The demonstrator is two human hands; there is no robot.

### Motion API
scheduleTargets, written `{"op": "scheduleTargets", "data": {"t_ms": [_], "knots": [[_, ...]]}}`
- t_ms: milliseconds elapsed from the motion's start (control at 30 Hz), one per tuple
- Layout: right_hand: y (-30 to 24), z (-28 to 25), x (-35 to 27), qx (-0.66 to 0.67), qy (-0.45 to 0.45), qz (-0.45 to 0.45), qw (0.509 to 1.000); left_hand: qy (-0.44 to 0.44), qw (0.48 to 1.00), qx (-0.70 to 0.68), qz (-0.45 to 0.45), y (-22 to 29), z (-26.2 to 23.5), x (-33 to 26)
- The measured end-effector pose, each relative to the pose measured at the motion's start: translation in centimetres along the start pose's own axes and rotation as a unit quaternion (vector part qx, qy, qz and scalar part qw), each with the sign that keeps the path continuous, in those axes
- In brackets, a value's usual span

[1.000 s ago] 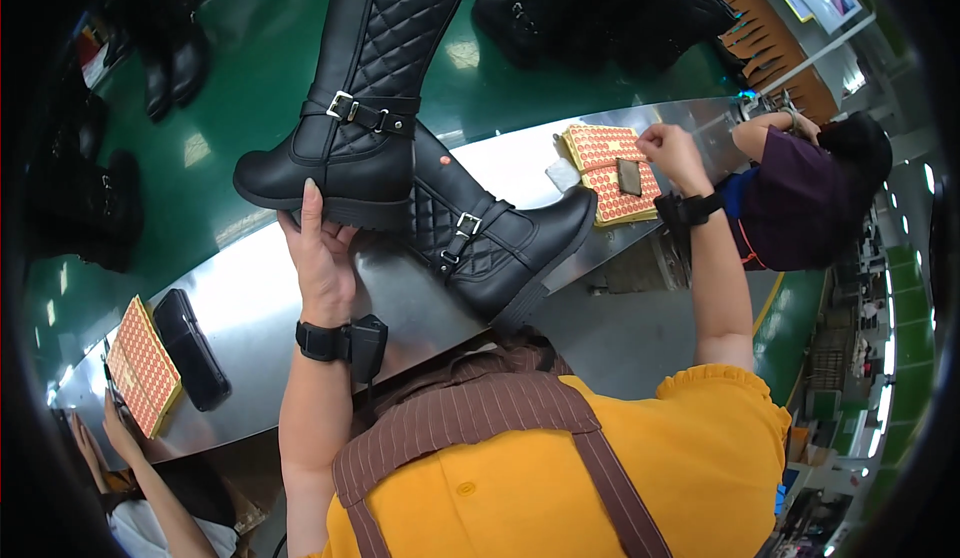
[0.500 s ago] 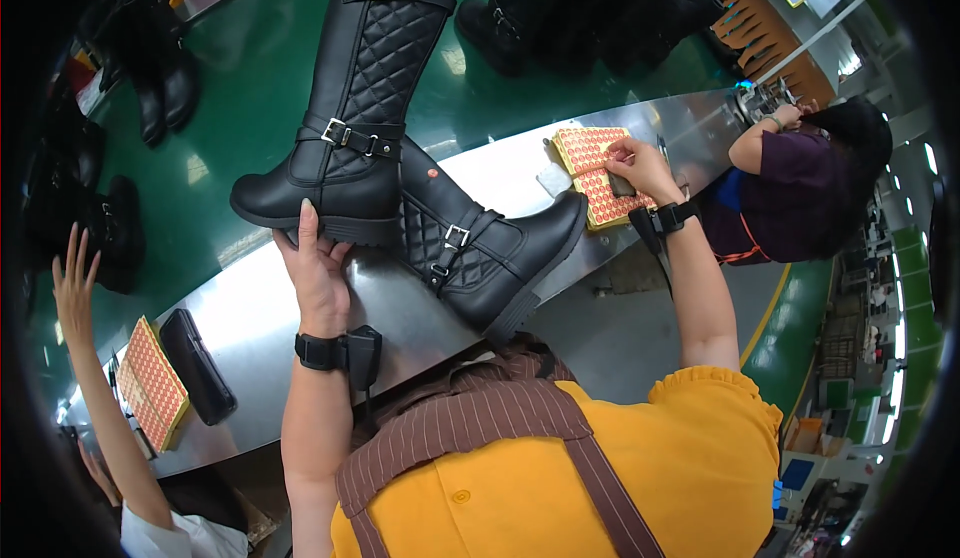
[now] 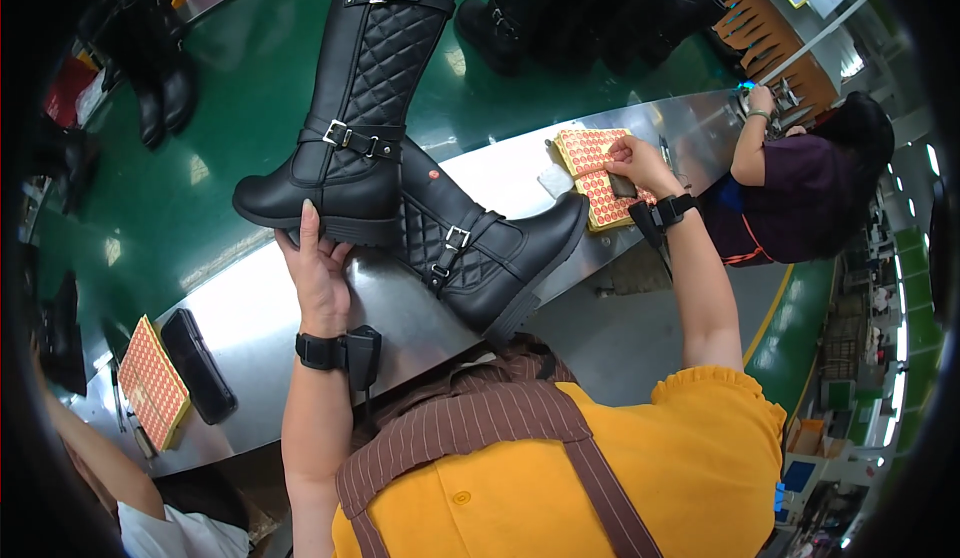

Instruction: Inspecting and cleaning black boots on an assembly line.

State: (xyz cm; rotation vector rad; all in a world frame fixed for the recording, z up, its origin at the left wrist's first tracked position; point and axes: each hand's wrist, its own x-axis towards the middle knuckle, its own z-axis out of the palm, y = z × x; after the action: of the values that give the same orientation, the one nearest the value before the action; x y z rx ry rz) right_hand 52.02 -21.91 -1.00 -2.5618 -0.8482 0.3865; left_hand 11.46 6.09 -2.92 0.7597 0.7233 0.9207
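Sheet of little red-orange round stickers [image 3: 592, 170] sits on the steel worktop [image 3: 250, 318] at the right, and the right hand [image 3: 636, 161] is on it, fingers pinched on one sticker. Another sticker sheet [image 3: 152, 381] lies far left beside a flat black case [image 3: 197, 364]. Left hand [image 3: 318, 270] has its fingers open, propping the sole of the upright quilted boot [image 3: 355, 108]. A second boot [image 3: 478, 248], wearing a tiny red dot, lies between the hands. Green conveyor belt [image 3: 150, 208] behind carries more boots.

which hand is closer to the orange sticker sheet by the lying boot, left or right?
Right. The right hand rests on the orange sticker sheet, fingers on its top edge. The left hand is well off to the left, under the sole of the upright boot.
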Motion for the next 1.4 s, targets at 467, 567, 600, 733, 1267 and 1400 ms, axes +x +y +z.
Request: {"op": "scheduleTargets", "data": {"t_ms": [467,567,600,733,1267,1400], "knots": [[0.9,-0.8,0.8,0.085,-0.076,0.008,0.993,-0.004,1.000,-0.016,-0.011,-0.1,-0.1,0.2],[1.0,-0.7,0.9,0.170,-0.073,0.096,0.978,-0.008,1.000,-0.024,-0.009,-0.2,-0.2,0.3],[0.9,-0.6,0.9,0.143,-0.059,0.092,0.984,-0.011,1.000,-0.026,-0.006,-0.2,-0.2,0.3],[0.2,-0.7,0.9,0.139,-0.016,0.086,0.986,-0.004,1.000,-0.024,-0.012,-0.1,-0.4,0.3],[-26.9,-0.7,-7.2,0.146,0.005,-0.390,0.909,-0.015,0.999,-0.036,0.001,0.0,-0.5,0.2],[-31.9,2.3,-7.5,0.069,0.011,-0.489,0.869,-0.018,0.999,-0.050,-0.008,0.5,-0.3,-0.2]]}}
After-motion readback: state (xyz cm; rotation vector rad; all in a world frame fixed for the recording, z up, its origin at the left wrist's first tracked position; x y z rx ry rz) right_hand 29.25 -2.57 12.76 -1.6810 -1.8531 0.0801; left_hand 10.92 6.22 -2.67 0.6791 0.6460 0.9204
